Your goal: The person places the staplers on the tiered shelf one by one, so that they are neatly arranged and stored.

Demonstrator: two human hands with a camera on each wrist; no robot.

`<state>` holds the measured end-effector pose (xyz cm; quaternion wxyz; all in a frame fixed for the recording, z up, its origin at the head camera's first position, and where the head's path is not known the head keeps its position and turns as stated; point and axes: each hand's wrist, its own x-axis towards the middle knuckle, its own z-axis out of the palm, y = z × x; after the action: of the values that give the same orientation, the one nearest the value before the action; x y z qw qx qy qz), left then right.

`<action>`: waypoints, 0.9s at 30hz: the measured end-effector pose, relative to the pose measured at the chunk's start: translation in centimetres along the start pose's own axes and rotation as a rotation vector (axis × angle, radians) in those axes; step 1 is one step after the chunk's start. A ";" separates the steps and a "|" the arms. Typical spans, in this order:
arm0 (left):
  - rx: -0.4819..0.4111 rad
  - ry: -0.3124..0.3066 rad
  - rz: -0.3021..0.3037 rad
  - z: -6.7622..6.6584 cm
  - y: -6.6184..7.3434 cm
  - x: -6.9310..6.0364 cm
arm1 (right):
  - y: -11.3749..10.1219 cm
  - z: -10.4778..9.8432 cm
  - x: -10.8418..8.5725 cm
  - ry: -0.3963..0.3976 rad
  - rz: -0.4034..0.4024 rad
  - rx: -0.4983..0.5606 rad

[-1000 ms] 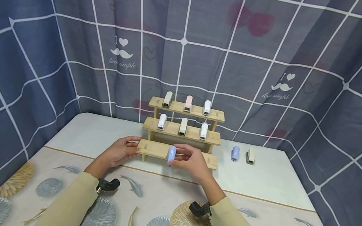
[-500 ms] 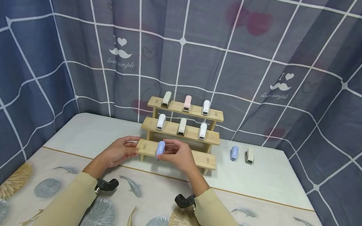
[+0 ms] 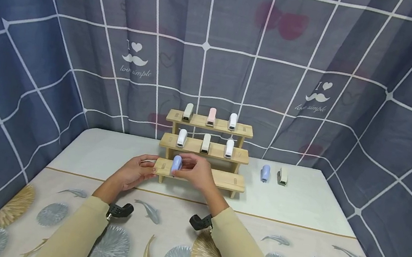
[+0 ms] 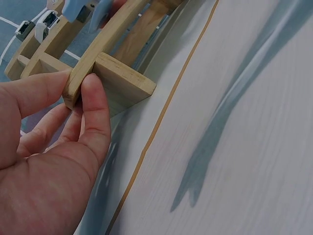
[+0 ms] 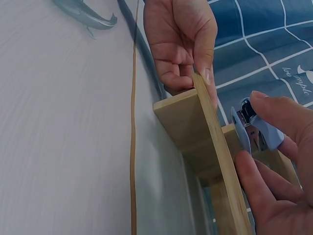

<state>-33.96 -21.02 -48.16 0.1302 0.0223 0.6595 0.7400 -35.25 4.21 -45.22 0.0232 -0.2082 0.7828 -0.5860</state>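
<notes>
A small light-blue stapler (image 3: 176,165) is over the left part of the lowest step of a three-tier wooden stand (image 3: 222,178). My right hand (image 3: 197,173) pinches this stapler (image 5: 270,133) between thumb and fingers. In the right wrist view its base is close to the board; whether they touch I cannot tell. My left hand (image 3: 136,172) grips the left end of the lowest step, which the left wrist view shows between thumb and fingers (image 4: 95,105). Several staplers in white, cream, grey-green and pink (image 3: 211,116) stand in rows on the middle and top steps.
Right of the stand, another blue stapler (image 3: 265,173) and a cream stapler (image 3: 282,176) lie on the white table surface (image 3: 300,203). A fish-patterned cloth (image 3: 153,247) covers the front. Dark checked curtains (image 3: 172,63) enclose the back and sides.
My right hand has carried the blue stapler leftward along the lowest step, from its middle to near its left end. My left hand has kept its grip on the step's end.
</notes>
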 end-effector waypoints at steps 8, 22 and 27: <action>0.018 0.005 -0.006 0.1 0.1 -0.1 | -0.1 0.5 0.3 0.002 -0.014 -0.077; 0.026 0.010 -0.009 0.2 0.1 -0.1 | -0.1 0.5 0.5 -0.011 0.002 -0.135; 0.038 0.016 -0.012 0.2 0.1 -0.1 | -0.1 0.5 0.6 -0.017 -0.001 -0.136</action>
<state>-33.83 -20.82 -47.99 0.1290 0.0148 0.6745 0.7268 -35.64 3.51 -45.16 0.0153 -0.2148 0.8205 -0.5296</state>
